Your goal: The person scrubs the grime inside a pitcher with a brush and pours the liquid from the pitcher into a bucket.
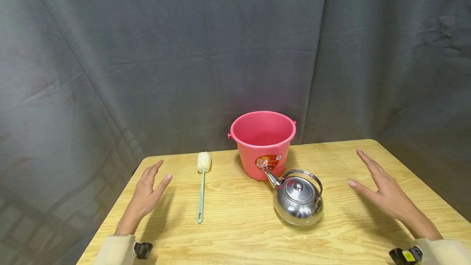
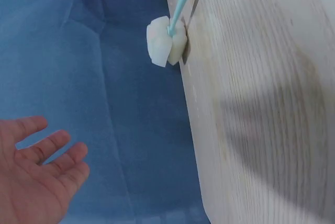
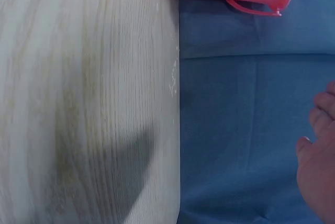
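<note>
My left hand (image 1: pixel 145 194) hovers over the left side of the table, fingers extended and holding nothing. To its right lies a sponge brush (image 1: pixel 202 183) with a cream sponge head and a long pale green handle. My right hand (image 1: pixel 384 193) is raised over the table's right side, its fingers straight and thumb apart, with nothing in it. Nearest to it is a shiny steel kettle (image 1: pixel 299 207), its spout pointing back and left. Behind the kettle stands an upright pink bucket (image 1: pixel 244 160) with a red-orange label, partly covered by the spout.
The wooden table (image 1: pixel 235 240) has a light grain and rounded far corners. Grey curtain cloth (image 1: pixel 198 60) hangs behind it and along both sides. Dark wrist devices (image 1: pixel 142 250) sit at both cuffs.
</note>
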A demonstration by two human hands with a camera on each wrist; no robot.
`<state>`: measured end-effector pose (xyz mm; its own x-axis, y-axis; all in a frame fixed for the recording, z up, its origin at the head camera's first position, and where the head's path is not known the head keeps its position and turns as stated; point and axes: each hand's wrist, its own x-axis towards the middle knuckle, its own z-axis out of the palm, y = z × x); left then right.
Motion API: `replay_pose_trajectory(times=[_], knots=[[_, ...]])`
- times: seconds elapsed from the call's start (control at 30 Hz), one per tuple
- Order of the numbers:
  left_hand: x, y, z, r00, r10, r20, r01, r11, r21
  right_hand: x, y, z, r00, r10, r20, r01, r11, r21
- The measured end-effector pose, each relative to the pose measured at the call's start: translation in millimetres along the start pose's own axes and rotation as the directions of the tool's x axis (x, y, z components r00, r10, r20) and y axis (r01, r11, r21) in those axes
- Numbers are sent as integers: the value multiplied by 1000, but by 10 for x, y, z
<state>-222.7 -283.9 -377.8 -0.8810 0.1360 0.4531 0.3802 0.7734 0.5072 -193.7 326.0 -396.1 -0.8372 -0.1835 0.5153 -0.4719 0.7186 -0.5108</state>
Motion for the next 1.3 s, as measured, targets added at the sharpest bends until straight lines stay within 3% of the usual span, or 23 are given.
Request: replay_pose_trajectory(times=[0.63,1.3], knots=[[20,147,136,994,89,-57,-92,994,-62,-41,-110,51,1000,-14,-20,14,1000,11],[-25,314,215,991,130,-43,-134,987,-92,-60,-258,125,998,-49,-34,50,999,20]])
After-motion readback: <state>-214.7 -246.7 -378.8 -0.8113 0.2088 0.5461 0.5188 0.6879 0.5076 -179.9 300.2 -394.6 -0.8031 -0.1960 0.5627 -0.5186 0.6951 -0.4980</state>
